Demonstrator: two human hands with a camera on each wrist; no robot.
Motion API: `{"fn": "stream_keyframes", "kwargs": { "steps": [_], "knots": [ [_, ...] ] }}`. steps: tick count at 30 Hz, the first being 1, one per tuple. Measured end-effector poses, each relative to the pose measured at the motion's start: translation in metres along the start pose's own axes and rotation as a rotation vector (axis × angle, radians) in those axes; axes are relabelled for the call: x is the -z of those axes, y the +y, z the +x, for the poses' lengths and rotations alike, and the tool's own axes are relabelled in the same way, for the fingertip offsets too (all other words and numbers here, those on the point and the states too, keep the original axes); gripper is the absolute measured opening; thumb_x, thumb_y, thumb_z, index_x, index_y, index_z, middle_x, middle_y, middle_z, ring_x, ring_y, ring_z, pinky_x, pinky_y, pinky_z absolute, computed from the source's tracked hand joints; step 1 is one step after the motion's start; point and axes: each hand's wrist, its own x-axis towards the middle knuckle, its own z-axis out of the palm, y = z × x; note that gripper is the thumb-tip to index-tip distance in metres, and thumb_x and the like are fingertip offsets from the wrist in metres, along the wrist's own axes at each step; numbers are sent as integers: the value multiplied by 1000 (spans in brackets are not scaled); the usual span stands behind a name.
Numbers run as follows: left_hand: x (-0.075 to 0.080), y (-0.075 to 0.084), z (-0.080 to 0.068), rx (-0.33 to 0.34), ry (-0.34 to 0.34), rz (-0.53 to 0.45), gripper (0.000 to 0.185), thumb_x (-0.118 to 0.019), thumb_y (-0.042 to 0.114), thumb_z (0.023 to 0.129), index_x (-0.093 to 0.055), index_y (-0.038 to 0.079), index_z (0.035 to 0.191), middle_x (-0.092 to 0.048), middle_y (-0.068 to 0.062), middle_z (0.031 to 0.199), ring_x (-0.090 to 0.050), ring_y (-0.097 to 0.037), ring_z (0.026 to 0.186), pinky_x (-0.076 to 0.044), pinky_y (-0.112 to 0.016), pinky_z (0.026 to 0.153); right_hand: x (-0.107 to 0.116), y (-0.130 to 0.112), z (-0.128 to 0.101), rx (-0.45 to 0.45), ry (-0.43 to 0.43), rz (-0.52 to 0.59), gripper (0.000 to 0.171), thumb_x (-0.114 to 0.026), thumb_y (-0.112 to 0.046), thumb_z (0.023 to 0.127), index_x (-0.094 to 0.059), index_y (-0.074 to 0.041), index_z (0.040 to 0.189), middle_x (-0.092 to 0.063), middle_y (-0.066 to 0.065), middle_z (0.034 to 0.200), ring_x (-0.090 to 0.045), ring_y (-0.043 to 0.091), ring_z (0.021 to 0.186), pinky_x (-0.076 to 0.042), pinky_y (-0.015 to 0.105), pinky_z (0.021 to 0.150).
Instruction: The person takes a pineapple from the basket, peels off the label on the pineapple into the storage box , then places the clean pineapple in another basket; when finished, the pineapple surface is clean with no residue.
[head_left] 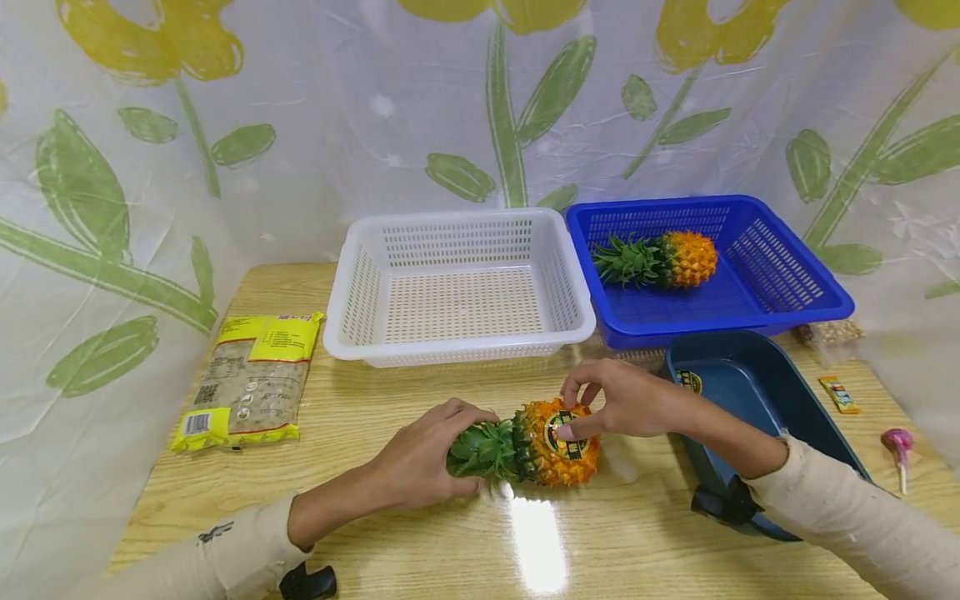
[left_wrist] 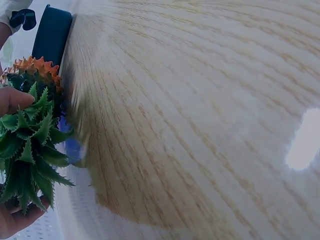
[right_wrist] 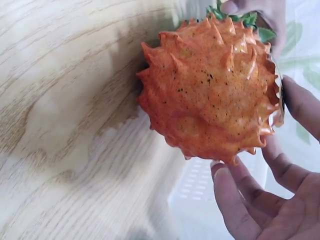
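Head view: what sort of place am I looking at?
Probably a screened-off tabletop work area, though the wider room is out of view: flower-printed sheeting hangs behind a wood-grain table, with a white basket and a blue basket at its far side.

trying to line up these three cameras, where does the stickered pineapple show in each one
Head: the stickered pineapple is in the lower middle.
Left wrist: at the left edge, its green leaves toward the camera.
Right wrist: upper middle, its spiky orange end facing the camera.
Shared landmark: the wood-grain table.
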Motion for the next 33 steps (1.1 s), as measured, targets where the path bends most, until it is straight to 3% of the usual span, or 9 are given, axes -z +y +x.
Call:
{"fn": "stream_keyframes", "kwargs": {
  "steps": [9, 17, 22, 28, 33],
  "knots": [
    [-1, -1, 0, -3, -1, -4, 74, -87, 29, 74, -53, 26, 140, -56, 2, 133, -56, -19, 121, -55, -46, 87, 0, 0, 3, 15, -44, 109, 24, -79, -32, 88, -63, -15, 93, -65, 2, 113, -62, 28, 111, -56, 32, 80],
    [0, -1, 0, 12, -11, -15, 75, -86, 29, 74, -53, 26, 141, -56, 1, 133, -57, -21, 119, -55, -47, 86, 1, -1, 4, 142, -2, 235, 20, -78, -14, 88, -60, -10, 83, -65, 8, 105, -60, 25, 102, -58, 33, 78],
    [0, -1, -1, 24, -17, -22, 74, -86, 29, 75, -53, 26, 141, -56, 2, 131, -57, -20, 118, -55, -43, 83, 4, -6, 1, 169, 15, 236, 18, -79, -14, 87, -62, -11, 82, -66, 5, 98, -63, 22, 92, -59, 35, 76],
    [0, -1, -1, 21, -17, -21, 74, -86, 28, 76, -53, 25, 141, -56, 1, 131, -58, -20, 117, -55, -42, 82, 11, -11, -8, 142, 44, 239, 15, -75, -16, 91, -63, -9, 87, -66, 4, 90, -68, 21, 80, -58, 33, 71],
    [0, -1, -1, 23, -23, -25, 74, -86, 28, 76, -52, 24, 142, -56, 1, 134, -57, -21, 119, -56, -45, 85, 17, -11, -16, 133, 56, 219, 15, -73, -18, 93, -61, -9, 89, -68, 3, 84, -67, 18, 70, -51, 29, 63]
  ]
}}
